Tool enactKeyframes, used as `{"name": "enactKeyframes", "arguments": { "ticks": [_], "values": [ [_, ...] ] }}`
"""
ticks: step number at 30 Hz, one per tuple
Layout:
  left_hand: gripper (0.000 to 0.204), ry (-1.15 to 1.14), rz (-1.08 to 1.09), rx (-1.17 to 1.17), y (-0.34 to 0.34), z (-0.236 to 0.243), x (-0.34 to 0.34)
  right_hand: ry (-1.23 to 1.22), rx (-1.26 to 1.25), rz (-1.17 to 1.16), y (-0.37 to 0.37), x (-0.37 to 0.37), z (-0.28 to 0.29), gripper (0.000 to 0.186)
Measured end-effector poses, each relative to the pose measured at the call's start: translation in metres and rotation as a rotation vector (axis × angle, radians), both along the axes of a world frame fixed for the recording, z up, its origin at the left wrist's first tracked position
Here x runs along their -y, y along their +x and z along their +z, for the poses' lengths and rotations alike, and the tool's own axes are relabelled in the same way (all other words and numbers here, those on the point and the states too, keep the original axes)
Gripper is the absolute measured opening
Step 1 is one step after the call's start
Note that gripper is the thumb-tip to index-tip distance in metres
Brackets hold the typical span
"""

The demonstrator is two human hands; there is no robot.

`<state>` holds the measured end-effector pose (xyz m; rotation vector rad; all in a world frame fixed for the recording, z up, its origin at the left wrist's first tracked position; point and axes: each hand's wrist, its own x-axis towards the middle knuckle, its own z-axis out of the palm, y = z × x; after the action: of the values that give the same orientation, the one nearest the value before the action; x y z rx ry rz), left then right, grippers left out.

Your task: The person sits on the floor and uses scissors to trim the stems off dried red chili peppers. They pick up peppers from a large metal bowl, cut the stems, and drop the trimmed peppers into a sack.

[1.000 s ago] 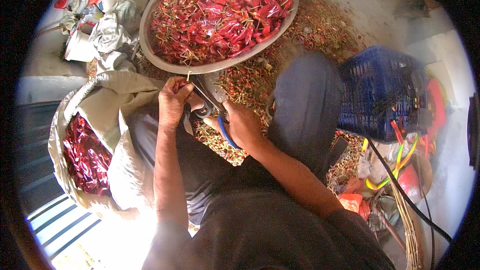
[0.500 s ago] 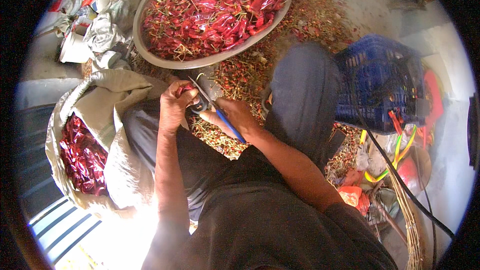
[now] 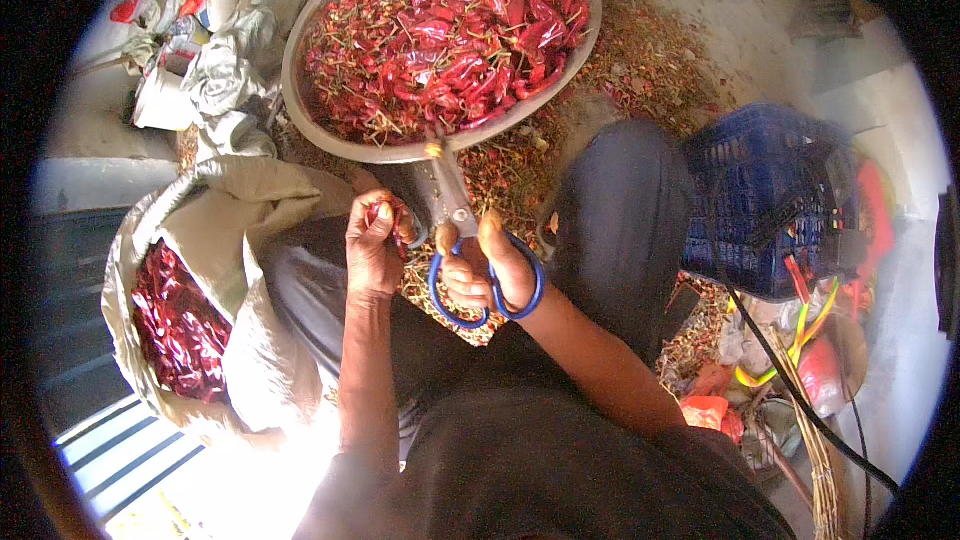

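Note:
My left hand (image 3: 374,245) is closed around dried red chili peppers (image 3: 385,212), which show between its fingers. Fingers of my right hand (image 3: 490,265) go through the blue loops of a pair of scissors (image 3: 462,218). The blades point away from me to the near rim of a wide metal basin (image 3: 400,154), and a small yellowish bit, likely a chili stem, shows at their tip. Heaped in the basin are red chilies (image 3: 450,50) with their stems. To my left, an open pale woven sack (image 3: 275,345) holds more dark red chilies (image 3: 180,325).
Cut stems and scraps (image 3: 510,175) litter the floor between my knees and beyond the basin. A blue plastic crate (image 3: 765,205) stands at the right, with a black cable (image 3: 775,340) running past it. Crumpled bags and a white bucket (image 3: 165,100) lie at the far left.
The scissors have swung away from my left hand to point at the basin, and their loops have spread. My hands have drawn slightly apart. The whole view has shifted a little.

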<state>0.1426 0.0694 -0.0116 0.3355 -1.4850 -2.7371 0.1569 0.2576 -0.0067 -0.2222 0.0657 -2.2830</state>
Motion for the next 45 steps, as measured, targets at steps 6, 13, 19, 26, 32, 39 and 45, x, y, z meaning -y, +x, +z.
{"name": "enactKeyframes", "arguments": {
  "ticks": [6,13,19,26,32,39,45],
  "values": [
    [0.011,-0.425,0.201,0.166,-0.089,0.025,0.014,0.852,0.098,-0.126,0.015,0.011,-0.018,0.044],
    [0.034,-1.565,0.075,-0.039,-0.234,-0.040,0.063,1.113,-0.267,-0.089,0.009,0.015,-0.015,0.044],
    [0.039,-2.059,-0.323,0.188,-0.284,-0.070,0.060,1.303,-0.340,-0.109,0.004,0.017,-0.015,0.033],
    [0.035,-1.740,-0.116,0.033,-0.233,-0.021,0.068,1.200,-0.238,-0.192,0.005,0.022,-0.005,0.034],
    [0.036,-1.095,-0.016,0.083,-0.147,0.021,0.063,1.221,-0.356,-0.331,0.009,0.031,-0.023,0.035],
    [0.030,-0.542,-0.101,0.063,-0.054,0.021,0.026,1.558,-0.511,-0.350,-0.002,0.020,-0.002,0.045],
    [0.026,-0.517,-0.204,0.149,-0.019,0.035,-0.002,1.770,-0.938,-0.598,0.003,0.018,-0.024,0.053]
  ]
}}
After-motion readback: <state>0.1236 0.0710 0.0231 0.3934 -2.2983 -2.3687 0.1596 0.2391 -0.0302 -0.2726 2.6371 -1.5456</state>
